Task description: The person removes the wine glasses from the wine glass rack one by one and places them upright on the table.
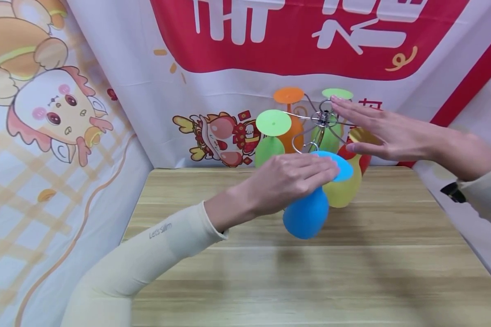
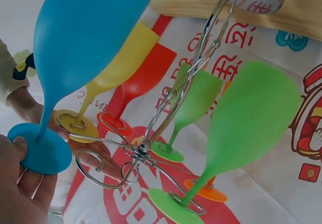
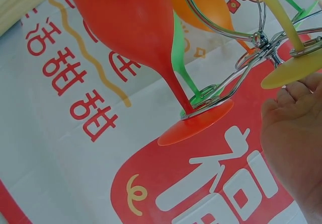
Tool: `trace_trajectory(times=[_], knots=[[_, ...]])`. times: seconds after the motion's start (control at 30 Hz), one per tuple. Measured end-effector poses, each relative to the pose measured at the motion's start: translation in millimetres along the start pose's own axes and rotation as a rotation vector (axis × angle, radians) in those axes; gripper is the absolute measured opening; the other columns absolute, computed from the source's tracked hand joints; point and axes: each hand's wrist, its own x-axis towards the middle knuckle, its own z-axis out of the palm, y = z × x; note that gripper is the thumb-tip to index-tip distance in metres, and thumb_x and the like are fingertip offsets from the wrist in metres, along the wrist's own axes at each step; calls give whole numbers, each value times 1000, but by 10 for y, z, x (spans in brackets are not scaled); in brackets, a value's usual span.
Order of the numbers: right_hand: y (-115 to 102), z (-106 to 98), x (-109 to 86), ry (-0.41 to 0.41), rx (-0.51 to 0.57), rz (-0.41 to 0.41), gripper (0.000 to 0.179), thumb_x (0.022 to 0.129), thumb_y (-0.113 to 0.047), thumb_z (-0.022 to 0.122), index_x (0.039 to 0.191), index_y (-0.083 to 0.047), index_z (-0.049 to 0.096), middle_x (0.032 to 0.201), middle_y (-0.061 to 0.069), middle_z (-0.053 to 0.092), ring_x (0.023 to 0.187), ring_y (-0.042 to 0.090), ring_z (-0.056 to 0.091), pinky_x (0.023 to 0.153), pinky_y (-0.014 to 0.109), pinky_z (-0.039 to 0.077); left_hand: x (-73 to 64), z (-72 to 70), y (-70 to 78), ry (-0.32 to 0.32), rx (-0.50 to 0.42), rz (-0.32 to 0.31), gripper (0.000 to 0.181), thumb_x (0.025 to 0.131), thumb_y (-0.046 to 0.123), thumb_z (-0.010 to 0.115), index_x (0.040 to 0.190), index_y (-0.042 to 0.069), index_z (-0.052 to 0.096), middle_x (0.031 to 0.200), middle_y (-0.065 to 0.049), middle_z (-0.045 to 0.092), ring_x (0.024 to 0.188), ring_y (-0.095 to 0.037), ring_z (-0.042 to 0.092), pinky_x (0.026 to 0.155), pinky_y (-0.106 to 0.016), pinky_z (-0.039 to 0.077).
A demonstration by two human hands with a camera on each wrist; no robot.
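Observation:
My left hand (image 1: 284, 181) pinches the foot of a blue plastic goblet (image 1: 305, 215), which hangs bowl down in front of a chrome wire rack (image 1: 324, 119). In the left wrist view my thumb lies on the rim of the blue foot (image 2: 45, 153), with fingers on its other side. The foot is apart from the nearest curled wire arm (image 2: 100, 178). My right hand (image 1: 393, 129) is held with straight fingers over the rack's right side, beside the foot of a yellow goblet (image 1: 343, 188). In the right wrist view its palm is close to the yellow foot (image 3: 292, 74).
Other goblets hang upside down by their feet on the rack: a red one (image 3: 126, 22), an orange one (image 1: 288, 95) and two green ones, the nearer green goblet (image 2: 251, 113) at the left. Below is a wooden table (image 1: 245, 272); a printed cloth (image 1: 212, 91) hangs behind.

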Motion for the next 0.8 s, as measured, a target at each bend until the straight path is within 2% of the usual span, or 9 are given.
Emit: trace_trajectory(times=[0.3,0.43,0.6,0.8], knots=[[0,3,-1,-4,-3,22,101,92,-37,74,172,-29,13,177,9,18,155,42,29,97,79,48,-313,20,136,139,10,52,47,96,25,80,139,8,70,138,-8,71,130,-24,67,114,-36,46],[1,3,0,-10,-3,35,100,93,-38,73,172,-30,12,177,9,17,155,41,29,97,78,49,-481,50,174,161,-1,39,45,95,21,82,136,8,72,135,-8,73,127,-24,69,111,-36,50],[-18,-2,-7,-13,-9,46,99,94,-39,71,172,-32,10,178,8,16,156,42,27,98,80,47,-719,135,194,129,-84,-54,44,93,16,83,135,7,73,133,-8,74,124,-22,71,106,-35,54],[-40,0,-19,-14,-9,56,98,96,-40,70,171,-35,7,178,7,14,156,43,26,98,82,45,-977,271,208,115,-222,-227,37,96,7,78,133,6,73,131,-7,74,120,-20,72,99,-31,58]])
